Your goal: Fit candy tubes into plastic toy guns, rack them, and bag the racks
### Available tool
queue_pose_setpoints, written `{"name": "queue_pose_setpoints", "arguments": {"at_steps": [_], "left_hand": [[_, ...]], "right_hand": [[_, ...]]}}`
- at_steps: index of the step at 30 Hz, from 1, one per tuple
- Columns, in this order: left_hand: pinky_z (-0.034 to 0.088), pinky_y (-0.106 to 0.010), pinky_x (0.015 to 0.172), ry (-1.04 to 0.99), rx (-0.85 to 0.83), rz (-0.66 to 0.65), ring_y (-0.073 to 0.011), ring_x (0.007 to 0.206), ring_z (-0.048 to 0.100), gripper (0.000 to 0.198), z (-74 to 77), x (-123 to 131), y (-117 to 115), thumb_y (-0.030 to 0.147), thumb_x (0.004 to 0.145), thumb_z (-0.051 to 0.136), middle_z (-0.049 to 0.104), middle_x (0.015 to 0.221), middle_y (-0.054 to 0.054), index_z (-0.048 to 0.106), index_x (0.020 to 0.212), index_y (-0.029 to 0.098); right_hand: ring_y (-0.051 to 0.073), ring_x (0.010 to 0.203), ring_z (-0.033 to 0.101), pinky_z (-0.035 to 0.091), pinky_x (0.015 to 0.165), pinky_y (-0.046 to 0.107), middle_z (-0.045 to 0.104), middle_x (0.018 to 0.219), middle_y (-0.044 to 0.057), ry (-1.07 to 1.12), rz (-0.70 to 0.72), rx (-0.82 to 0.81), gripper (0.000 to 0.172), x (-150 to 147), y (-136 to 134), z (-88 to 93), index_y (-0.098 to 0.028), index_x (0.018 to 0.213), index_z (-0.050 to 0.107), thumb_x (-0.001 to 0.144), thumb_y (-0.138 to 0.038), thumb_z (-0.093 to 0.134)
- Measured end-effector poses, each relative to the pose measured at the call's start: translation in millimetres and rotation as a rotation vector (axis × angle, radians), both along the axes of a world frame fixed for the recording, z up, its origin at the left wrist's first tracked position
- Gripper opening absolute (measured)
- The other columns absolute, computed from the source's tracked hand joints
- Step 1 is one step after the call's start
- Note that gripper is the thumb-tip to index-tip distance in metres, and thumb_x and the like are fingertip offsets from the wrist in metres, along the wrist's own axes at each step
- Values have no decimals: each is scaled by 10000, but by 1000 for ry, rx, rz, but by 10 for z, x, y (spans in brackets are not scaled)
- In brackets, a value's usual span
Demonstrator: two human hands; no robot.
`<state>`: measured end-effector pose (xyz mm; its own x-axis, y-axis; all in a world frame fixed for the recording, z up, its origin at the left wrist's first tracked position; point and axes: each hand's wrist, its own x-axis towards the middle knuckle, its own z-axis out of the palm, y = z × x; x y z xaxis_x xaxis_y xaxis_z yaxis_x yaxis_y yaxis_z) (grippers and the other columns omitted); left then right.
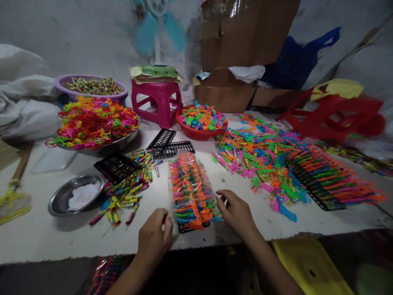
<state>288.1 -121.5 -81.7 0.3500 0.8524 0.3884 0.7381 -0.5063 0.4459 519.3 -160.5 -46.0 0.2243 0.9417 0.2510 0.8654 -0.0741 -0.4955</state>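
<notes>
A clear plastic bag (190, 190) packed with colourful plastic toy pieces on a black rack lies on the white table (46, 237), near its front edge. My left hand (153, 235) rests at the bag's near left corner, fingers curled against the plastic. My right hand (235, 211) touches the bag's right side, fingers bent at its edge. Whether either hand grips the bag is unclear.
Small coloured tubes (129, 192) and a steel dish (73, 198) lie left. Black racks (167, 143) sit behind the bag. Loose toys (260, 159) and a loaded rack (331, 176) fill the right. Bowls (95, 123) (201, 121), a pink stool (156, 100) and cardboard boxes (242, 49) stand at the back.
</notes>
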Motion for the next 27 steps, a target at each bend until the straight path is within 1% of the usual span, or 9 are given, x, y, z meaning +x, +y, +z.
{"name": "queue_pose_setpoints", "arguments": {"at_steps": [2, 4, 7, 11, 16, 19, 21, 23, 27], "left_hand": [[424, -250, 608, -61, 22, -7, -145, 649, 544, 113, 26, 23, -2, 262, 827, 401, 536, 690, -16, 468, 811, 172], [451, -292, 677, -94, 63, -43, -178, 751, 551, 220, 64, 56, -1, 337, 790, 483, 548, 789, -52, 459, 914, 156], [461, -320, 693, -110, 115, -70, -198, 788, 546, 355, 80, 113, -14, 386, 742, 568, 551, 845, -75, 453, 979, 148], [436, -279, 637, -145, 179, -141, -160, 688, 534, 30, 59, 134, -17, 195, 815, 496, 559, 716, -31, 494, 837, 175], [425, -254, 603, -182, 180, -249, -139, 645, 521, 85, -51, -14, -72, 105, 812, 454, 552, 684, -21, 488, 829, 180], [449, -258, 600, -177, 97, -223, -149, 654, 542, 68, -194, -96, -166, 217, 803, 481, 553, 712, -33, 474, 858, 177], [462, -268, 585, -122, -6, -164, -166, 652, 558, 207, -274, -101, -216, 352, 774, 526, 565, 723, -37, 476, 872, 177], [469, -273, 578, -66, -161, -127, -171, 644, 573, 278, -311, -77, -238, 433, 772, 515, 587, 730, -29, 489, 904, 190], [474, -256, 673, -60, -437, -272, -152, 760, 599, 228, -295, -46, -195, 385, 872, 354, 625, 829, -14, 524, 925, 243]], "right_hand": [[103, 556, 533, 426, 563, 215, 594, 809, 25, 64, 88, 97, 254, -37, -22, 39, -187, 1024, 567, 816, -225, 426], [110, 614, 543, 446, 579, 214, 570, 848, 37, 60, 185, 139, 298, -67, -19, 100, -197, 1097, 538, 817, -211, 436], [130, 687, 557, 461, 595, 223, 562, 832, 47, -53, 237, 186, 238, -77, 8, 118, -191, 1031, 571, 827, -210, 452], [142, 706, 552, 467, 622, 245, 564, 766, 51, -115, 206, 351, 162, -50, 9, -30, -170, 899, 579, 841, -140, 432], [163, 739, 553, 481, 647, 293, 583, 787, 66, -120, 199, 492, 181, 6, -204, -275, -171, 934, 546, 789, -74, 498], [160, 717, 560, 483, 628, 299, 587, 771, 57, -54, 150, 538, 200, 12, -450, -371, -185, 922, 535, 781, -55, 480], [153, 661, 555, 472, 582, 287, 573, 708, 37, 1, 117, 580, 178, -50, -610, -406, -192, 881, 531, 774, -59, 481], [141, 590, 545, 459, 531, 265, 562, 636, 11, 19, 172, 563, 146, -185, -712, -441, -200, 852, 532, 772, -82, 502], [170, 665, 613, 510, 582, 274, 654, 751, 58, -65, 284, 432, 193, -551, -665, -610, -173, 1011, 537, 828, -187, 479]]}}
